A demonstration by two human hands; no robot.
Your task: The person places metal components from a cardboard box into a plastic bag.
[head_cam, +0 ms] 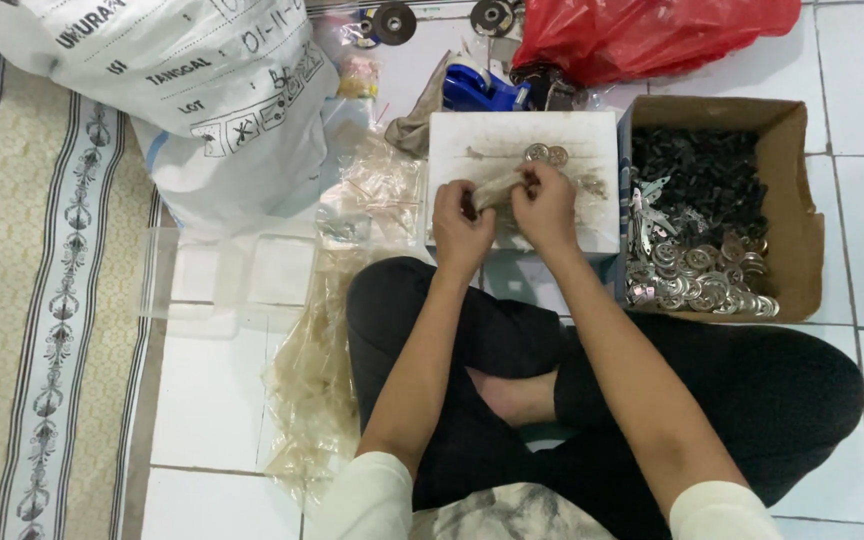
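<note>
My left hand (458, 226) and my right hand (545, 205) meet over a white box-like work surface (592, 140), and both pinch a small clear plastic bag (497, 187) between them. Two round silver metal parts (546, 154) lie on the white surface just beyond my fingers. To the right stands an open cardboard box (787, 170) with black plastic parts (697, 170) at its far end and several silver metal rings and clips (697, 270) at its near end. I sit cross-legged in black trousers on the tiled floor.
A large white printed sack (182, 90) lies at the upper left. A red plastic bag (642, 35) and a blue tape dispenser (477, 88) sit behind the white surface. Clear plastic bags (317, 380) and a clear tray (222, 280) lie to my left. A patterned mat (42, 330) covers the far left.
</note>
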